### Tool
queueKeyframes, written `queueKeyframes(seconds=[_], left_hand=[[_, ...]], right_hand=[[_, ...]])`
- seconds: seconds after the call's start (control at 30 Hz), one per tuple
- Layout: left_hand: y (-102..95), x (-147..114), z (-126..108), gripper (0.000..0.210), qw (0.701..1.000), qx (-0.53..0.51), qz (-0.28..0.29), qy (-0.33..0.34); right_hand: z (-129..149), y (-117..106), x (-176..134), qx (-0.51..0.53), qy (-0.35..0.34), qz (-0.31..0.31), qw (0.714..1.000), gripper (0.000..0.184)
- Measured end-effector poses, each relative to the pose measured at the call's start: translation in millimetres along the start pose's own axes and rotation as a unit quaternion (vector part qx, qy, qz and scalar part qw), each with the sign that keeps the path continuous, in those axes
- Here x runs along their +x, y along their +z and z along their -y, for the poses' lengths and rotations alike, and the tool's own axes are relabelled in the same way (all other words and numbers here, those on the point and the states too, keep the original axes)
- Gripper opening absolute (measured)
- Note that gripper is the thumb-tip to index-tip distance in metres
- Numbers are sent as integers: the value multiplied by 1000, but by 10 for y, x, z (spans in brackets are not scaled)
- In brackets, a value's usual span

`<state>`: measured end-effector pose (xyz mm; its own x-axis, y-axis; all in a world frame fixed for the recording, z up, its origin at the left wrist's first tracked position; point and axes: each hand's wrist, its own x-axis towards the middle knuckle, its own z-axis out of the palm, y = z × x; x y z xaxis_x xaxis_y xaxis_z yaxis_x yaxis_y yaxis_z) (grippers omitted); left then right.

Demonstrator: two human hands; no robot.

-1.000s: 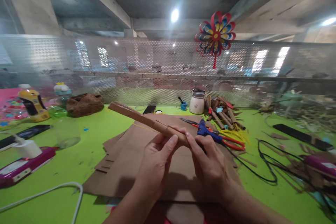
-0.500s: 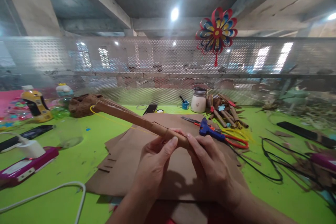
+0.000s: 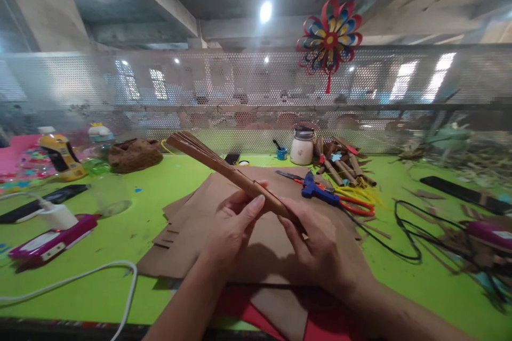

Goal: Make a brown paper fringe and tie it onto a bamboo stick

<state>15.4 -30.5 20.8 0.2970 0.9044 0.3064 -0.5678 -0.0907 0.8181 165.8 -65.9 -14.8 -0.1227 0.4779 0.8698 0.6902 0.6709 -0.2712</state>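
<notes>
Bundle [image 3: 232, 171]: layered brown paper, long axis slanting up far-left; left hand [image 3: 234, 221] grips its middle, right hand [image 3: 316, 237] its near end.

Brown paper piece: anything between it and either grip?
Nothing visible: the left grip and the right grip both hold the brown paper piece directly. The blue glue gun lies beyond the right grip, not between.
</notes>
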Motion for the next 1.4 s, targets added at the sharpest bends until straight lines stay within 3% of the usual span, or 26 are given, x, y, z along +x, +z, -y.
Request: queueKeyframes(seconds=[0.27,1.07,1.4], left_hand=[[-28,8,-3,21,1000,14,-1,-10],[16,-1,13,19,1000,13,-26,4],[-11,-3,68,17,1000,-1,4,-4]], right_hand=[[102,-4,44,70,150,21,986,20],[47,35,11,127,170,30,977,15],[41,77,-4,141,161,28,976,18]])
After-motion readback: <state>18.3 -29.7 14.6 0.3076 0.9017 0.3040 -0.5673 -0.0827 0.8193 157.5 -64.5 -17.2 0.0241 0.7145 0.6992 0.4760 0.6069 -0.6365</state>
